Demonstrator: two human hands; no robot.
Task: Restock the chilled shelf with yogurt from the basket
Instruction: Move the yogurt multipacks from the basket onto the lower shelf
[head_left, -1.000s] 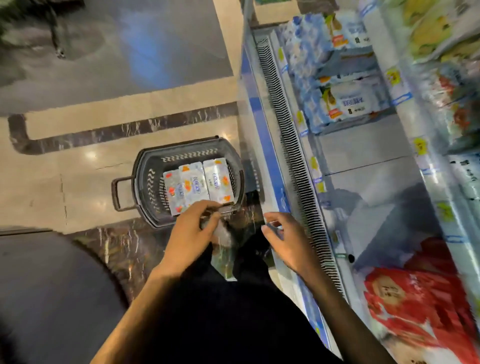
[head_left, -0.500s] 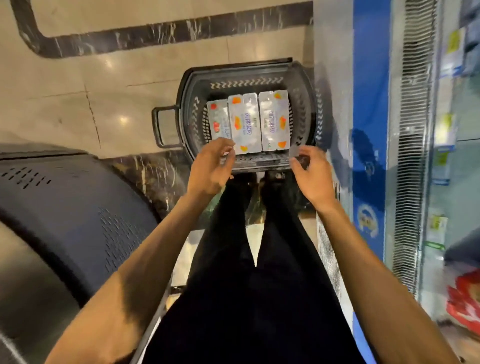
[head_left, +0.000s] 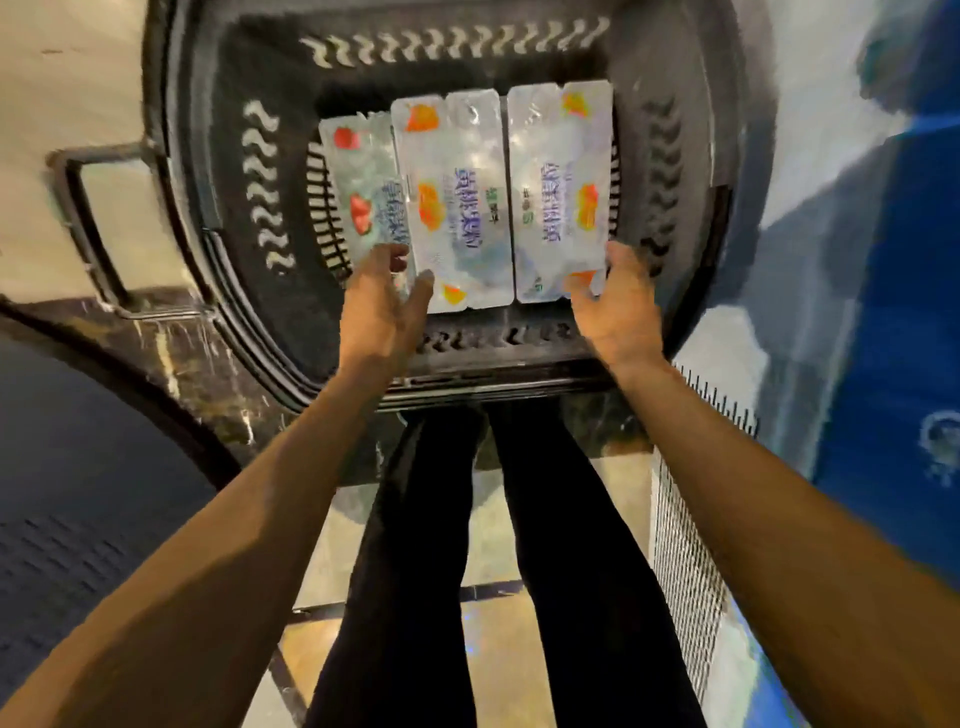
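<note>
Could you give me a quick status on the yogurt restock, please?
Left hand open, touching left yogurt pack. Right hand at right yogurt pack corner, grip unclear. Three packs in basket; none lifted. Nothing blocking.

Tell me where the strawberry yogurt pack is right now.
Head view: the strawberry yogurt pack lies leftmost of three in the basket, against the middle peach pack's left edge, with the left hand touching its near end.
</note>
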